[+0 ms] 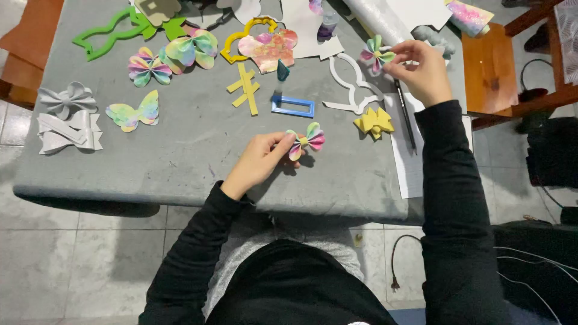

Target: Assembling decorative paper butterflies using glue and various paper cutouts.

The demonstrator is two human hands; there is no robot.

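While pinched, bow (pixel 306 139) crosswise, level.

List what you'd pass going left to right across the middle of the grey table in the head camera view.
White paper bows → pastel butterfly cutout → yellow strips → blue rectangular frame → small multicolour bow at the left hand → yellow folded bow → black pen.

Packages: I saw none on the grey table (pixel 180 150).
Labels, signs: I found none.
Screens: I spotted none either.
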